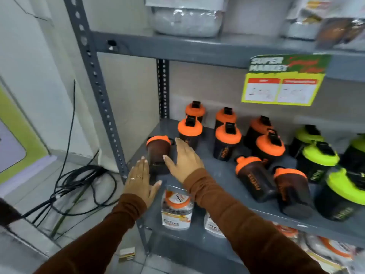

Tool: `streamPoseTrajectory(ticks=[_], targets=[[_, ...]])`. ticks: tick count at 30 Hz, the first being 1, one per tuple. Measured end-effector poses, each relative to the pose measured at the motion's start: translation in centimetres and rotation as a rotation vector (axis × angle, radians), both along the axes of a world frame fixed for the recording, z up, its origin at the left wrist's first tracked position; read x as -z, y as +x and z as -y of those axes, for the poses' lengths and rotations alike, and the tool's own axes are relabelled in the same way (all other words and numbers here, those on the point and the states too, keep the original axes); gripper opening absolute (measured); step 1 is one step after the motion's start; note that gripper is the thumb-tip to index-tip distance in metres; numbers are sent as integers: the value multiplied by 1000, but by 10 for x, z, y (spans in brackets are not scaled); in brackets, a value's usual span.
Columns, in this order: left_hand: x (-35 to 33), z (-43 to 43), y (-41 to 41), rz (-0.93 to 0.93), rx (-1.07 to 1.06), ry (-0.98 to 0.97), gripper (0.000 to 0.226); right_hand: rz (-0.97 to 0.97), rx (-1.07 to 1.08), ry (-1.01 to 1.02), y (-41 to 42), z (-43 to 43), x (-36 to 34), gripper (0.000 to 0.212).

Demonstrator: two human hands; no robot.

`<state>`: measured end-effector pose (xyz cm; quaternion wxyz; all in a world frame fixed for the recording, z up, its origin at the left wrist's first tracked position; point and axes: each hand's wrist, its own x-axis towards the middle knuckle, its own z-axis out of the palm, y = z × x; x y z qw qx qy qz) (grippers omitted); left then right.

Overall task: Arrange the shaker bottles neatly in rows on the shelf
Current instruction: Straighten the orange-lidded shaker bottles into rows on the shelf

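An orange-lidded black shaker bottle stands near the left front of the grey shelf. My left hand is open just left of it, fingers spread, and my right hand is open just right of it; neither hand grips the bottle. Behind stand several upright orange-lidded bottles in rough rows. Two orange-lidded bottles lie tipped over at the shelf's front middle. Green-lidded bottles crowd the right side.
A perforated grey upright post frames the shelf's left edge. Packaged shakers in clear bags sit on the lower shelf under my arms. A price sign hangs from the shelf above. Black cables lie coiled on the floor at left.
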<state>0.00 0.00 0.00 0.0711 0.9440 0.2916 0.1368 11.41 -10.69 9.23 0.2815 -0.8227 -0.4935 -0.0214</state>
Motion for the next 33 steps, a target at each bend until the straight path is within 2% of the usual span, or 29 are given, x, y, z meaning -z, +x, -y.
streamPoseTrajectory(ticks=[4, 7, 10, 13, 17, 19, 23, 27, 33], targets=[[10, -17, 1, -79, -48, -3, 109, -167, 103, -136, 1, -43, 1, 80], [12, -21, 4, -117, 34, 92, 122, -227, 134, -201, 1, -68, 5, 89], [10, -16, 4, -192, 39, -10, 133, -305, 191, -243, 3, -87, 6, 103], [14, -15, 7, -170, 4, -64, 124, -345, 249, -307, 1, -98, 15, 114], [17, -19, 8, -210, 3, -69, 87, -393, 273, -291, 6, -98, 25, 113], [17, -18, 7, -206, 17, -78, 77, -405, 241, -268, 7, -93, 26, 111], [19, -17, 8, -210, -21, -64, 80, -445, 134, -93, 5, -71, 32, 103], [19, -18, 8, -203, -17, -37, 83, -561, 127, 93, 6, -47, 43, 97], [19, -16, 9, -114, 4, -12, 62, -668, 150, 213, 16, -33, 50, 97]])
